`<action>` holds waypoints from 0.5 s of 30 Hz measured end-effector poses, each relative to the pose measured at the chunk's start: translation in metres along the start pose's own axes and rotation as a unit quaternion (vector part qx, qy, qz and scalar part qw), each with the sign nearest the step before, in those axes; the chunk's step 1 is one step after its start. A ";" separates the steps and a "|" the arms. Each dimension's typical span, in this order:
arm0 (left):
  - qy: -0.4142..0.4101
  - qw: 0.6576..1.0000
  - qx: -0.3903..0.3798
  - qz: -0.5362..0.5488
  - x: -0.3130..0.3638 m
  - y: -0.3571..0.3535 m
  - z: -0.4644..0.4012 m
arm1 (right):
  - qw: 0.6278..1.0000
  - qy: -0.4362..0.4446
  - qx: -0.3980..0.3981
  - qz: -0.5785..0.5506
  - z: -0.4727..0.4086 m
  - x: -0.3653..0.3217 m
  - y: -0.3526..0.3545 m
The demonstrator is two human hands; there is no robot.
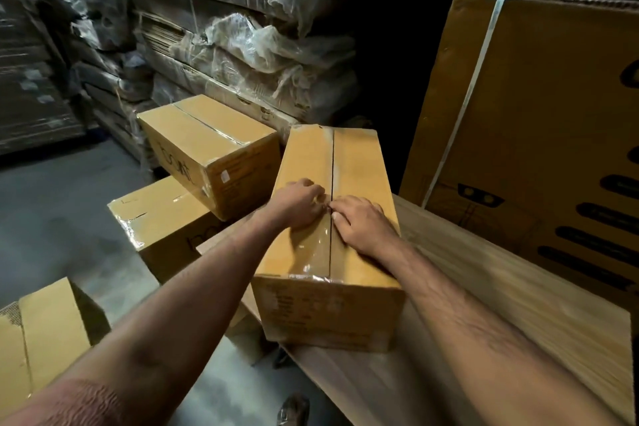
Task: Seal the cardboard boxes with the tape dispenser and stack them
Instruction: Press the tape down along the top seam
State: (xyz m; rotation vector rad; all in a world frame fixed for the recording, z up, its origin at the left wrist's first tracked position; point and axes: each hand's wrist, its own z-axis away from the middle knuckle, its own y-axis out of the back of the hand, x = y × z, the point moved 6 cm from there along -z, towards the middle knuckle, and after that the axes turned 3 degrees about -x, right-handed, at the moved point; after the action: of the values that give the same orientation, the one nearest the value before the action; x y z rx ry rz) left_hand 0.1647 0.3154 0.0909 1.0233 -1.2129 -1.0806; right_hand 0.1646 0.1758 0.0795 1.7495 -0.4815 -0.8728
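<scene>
A long cardboard box (359,166) lies on a wooden table (501,287), its two top flaps meeting in a dark centre seam. Clear shiny tape (316,249) covers the near half of that seam and folds over the near edge. My left hand (299,204) rests on the left flap with bent fingers, fingertips pressing at the seam. My right hand (359,221) lies flat on the right flap, thumb and forefinger touching the seam beside the left fingertips. No tape dispenser is in view.
Left of the table, a taped box (207,138) sits on another taped box (162,218) on the concrete floor. A further box (45,332) stands at the bottom left. A big strapped carton (539,114) rises right of the table; plastic-wrapped cardboard bundles (242,55) fill the back.
</scene>
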 end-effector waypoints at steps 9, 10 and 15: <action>-0.017 0.993 -0.106 -0.051 -0.050 -0.005 -0.164 | 0.994 -0.100 -0.012 0.048 -0.180 0.069 -0.019; -0.018 0.993 -0.105 -0.046 -0.054 -0.005 -0.184 | 0.992 -0.111 -0.007 0.052 -0.201 0.078 -0.021; -0.031 0.998 -0.016 -0.057 -0.068 0.011 -0.263 | 0.986 -0.143 0.008 0.084 -0.288 0.117 -0.018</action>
State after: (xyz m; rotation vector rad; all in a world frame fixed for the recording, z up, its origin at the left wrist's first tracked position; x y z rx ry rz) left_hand 0.4249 0.3908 0.0665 1.0527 -1.1941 -1.2244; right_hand 0.4560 0.2851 0.0707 1.5782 -0.8149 -1.0040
